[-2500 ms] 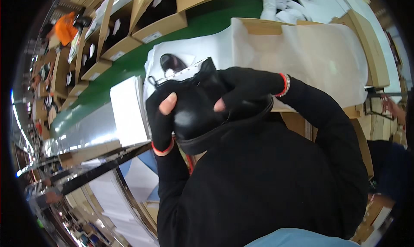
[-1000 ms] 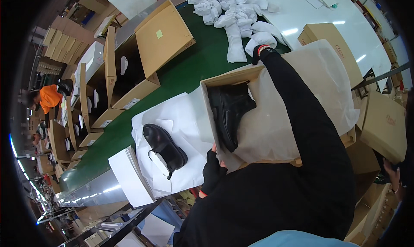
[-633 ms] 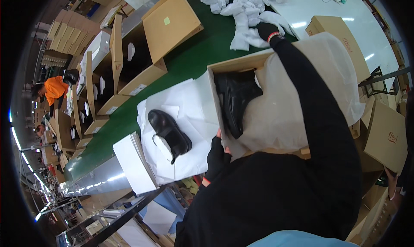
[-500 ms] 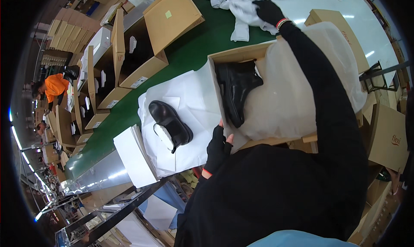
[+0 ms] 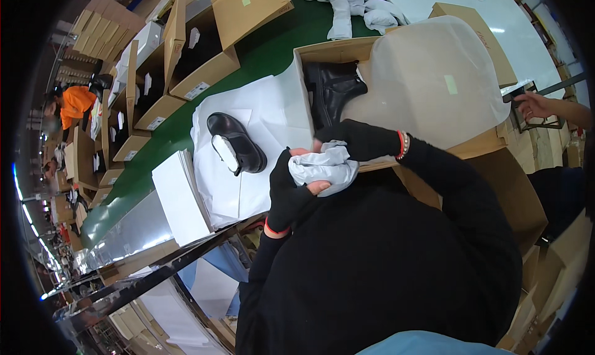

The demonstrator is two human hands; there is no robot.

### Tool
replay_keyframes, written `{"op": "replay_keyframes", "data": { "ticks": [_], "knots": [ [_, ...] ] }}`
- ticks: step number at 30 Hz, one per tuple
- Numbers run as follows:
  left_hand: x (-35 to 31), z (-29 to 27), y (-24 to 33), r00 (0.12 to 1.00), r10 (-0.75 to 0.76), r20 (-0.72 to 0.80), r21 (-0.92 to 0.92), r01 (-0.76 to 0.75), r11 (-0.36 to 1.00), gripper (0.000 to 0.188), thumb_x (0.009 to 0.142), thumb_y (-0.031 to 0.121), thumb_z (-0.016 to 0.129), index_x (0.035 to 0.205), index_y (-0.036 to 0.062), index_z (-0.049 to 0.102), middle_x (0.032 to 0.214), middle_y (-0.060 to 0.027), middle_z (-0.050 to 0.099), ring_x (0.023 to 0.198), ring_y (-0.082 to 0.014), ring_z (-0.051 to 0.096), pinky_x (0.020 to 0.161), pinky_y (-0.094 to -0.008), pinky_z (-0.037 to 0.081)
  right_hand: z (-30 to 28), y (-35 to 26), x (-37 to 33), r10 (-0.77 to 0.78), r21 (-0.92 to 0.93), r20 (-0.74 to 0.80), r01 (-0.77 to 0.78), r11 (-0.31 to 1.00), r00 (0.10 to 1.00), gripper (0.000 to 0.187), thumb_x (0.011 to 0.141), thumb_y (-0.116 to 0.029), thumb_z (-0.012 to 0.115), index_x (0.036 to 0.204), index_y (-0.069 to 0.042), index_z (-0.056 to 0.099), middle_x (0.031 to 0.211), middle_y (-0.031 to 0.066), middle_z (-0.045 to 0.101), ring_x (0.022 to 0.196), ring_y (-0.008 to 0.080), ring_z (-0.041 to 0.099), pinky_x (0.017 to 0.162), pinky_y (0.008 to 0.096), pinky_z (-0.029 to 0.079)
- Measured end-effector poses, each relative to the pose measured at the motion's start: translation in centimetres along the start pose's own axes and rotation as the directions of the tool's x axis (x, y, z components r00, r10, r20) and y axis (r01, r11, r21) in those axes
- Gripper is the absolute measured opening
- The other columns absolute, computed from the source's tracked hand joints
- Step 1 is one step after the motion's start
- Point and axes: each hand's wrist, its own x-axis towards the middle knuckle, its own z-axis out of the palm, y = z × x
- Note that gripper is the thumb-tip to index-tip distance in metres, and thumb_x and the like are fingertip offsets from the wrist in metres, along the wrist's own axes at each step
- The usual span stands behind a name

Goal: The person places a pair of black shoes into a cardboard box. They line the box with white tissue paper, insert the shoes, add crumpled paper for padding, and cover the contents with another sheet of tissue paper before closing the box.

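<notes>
My left hand (image 5: pixel 290 190), in a black fingerless glove, is closed round a wad of crumpled white paper (image 5: pixel 325 170). On the same wad my right hand (image 5: pixel 365 140), gloved alike, has its fingers closed from the other side. Just beyond them, one black ankle boot (image 5: pixel 328 97) lies on its side in an open cardboard box (image 5: pixel 338 47). Translucent wrapping paper (image 5: pixel 427 82) drapes over the box's right part. To the left, a second black boot (image 5: pixel 249 156) with white stuffing in its opening rests on white sheets (image 5: pixel 273 104).
More crumpled paper (image 5: pixel 339 14) lies at the far edge. Open shoe boxes (image 5: pixel 201 76) line the green surface (image 5: pixel 263 51) on the left. A stack of white paper (image 5: pixel 180 197) sits at the near left. Another person's hand (image 5: pixel 536 106) reaches in from the right; someone in orange (image 5: pixel 77 104) works far left.
My right hand has come back from the far paper pile to my body with a wad of paper. My left hand has left the box edge and now grips that wad too.
</notes>
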Motion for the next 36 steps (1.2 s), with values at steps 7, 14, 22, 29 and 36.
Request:
{"op": "replay_keyframes", "data": {
  "ticks": [7, 14, 22, 29, 36],
  "knots": [
    [-2.1, -0.5, -0.6, 0.963, 0.016, -0.27, -0.023, -0.023, 0.999, 0.05, 0.076, 0.012, 0.07, 0.12, 0.0039, 0.048, 0.1, -0.0076, 0.059, 0.091, -0.0148, 0.058, 0.078, -0.0287, 0.047, 4.7, -1.2, -3.1, 0.033, 0.121, -0.299, 0.003, 0.993, 0.954, 0.062, 0.077, -0.023, 0.077, 0.13, -0.002, 0.05, 0.119, 0.0135, 0.06, 0.11, 0.0194, 0.057, 0.093, 0.0324, 0.045],
    [0.2, 0.2, -1.4, 0.957, 0.224, -0.183, 0.367, -0.145, 0.919, 0.076, 0.082, 0.03, 0.07, 0.143, 0.0026, 0.034, 0.123, -0.0156, 0.052, 0.105, -0.0251, 0.055, 0.091, -0.035, 0.044, 5.0, -0.5, -2.9, 0.07, -0.013, -0.48, -0.087, 0.996, 0.874, 0.051, 0.072, -0.018, 0.081, 0.114, 0.001, 0.06, 0.094, 0.0102, 0.068, 0.088, 0.0148, 0.062, 0.081, 0.031, 0.047],
    [1.5, 2.3, -1.1, 0.955, 0.233, 0.183, 0.644, -0.296, 0.706, 0.077, 0.065, 0.01, 0.074, 0.135, 0.0062, 0.043, 0.12, -0.0164, 0.056, 0.108, -0.032, 0.06, 0.087, -0.0359, 0.049, 1.7, -0.6, -4.4, 0.14, 0.124, -0.138, -0.123, 0.985, 0.981, 0.046, 0.074, -0.021, 0.079, 0.111, 0.002, 0.062, 0.092, 0.0135, 0.069, 0.08, 0.0212, 0.065, 0.076, 0.033, 0.05],
    [4.0, 1.5, -1.9, 0.929, 0.078, 0.363, 0.804, -0.354, 0.478, 0.066, 0.062, 0.014, 0.074, 0.124, 0.0072, 0.05, 0.106, -0.0171, 0.061, 0.089, -0.0326, 0.062, 0.079, -0.0399, 0.047, -5.8, 2.5, -3.2, -0.098, -0.255, -0.36, 0.003, 0.967, 0.928, 0.062, 0.071, 0.005, 0.067, 0.13, -0.008, 0.054, 0.123, 0.0115, 0.06, 0.116, 0.0229, 0.056, 0.092, 0.0347, 0.049],
    [6.2, 3.5, -7.5, 0.821, 0.188, 0.539, 0.838, -0.545, -0.027, 0.029, 0.067, 0.01, 0.067, 0.096, 0.006, 0.063, 0.09, -0.0157, 0.06, 0.083, -0.0302, 0.059, 0.071, -0.0407, 0.044, -4.3, 16.3, 5.8, -0.169, -0.852, -0.113, -0.008, 0.523, 0.979, 0.074, 0.064, -0.001, 0.073, 0.132, -0.021, 0.05, 0.142, 0.0127, 0.042, 0.131, 0.0339, 0.041, 0.106, 0.0451, 0.038]
  ]
}}
